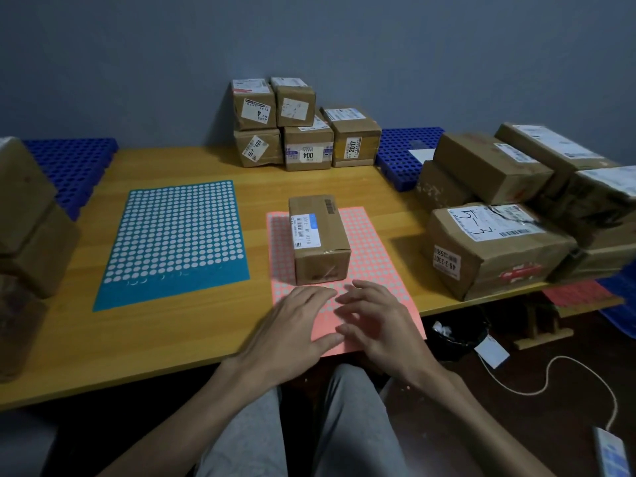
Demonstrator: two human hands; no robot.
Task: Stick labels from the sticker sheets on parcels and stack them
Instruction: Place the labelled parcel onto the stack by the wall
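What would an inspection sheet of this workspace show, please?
Surface: wooden table, bearing sheets and parcels.
Job's things: pink sheet with one parcel standing on it; blue sheet to its left; stack at the back; right pile and left pile at the table's ends.
Clutter: blue grids at both back corners.
Hands: left hand and right hand rest flat on the pink sheet's near end, holding nothing.
Cables: white cable loops over the floor towards a power strip.
Surroundings: grey wall; black bin under the table.
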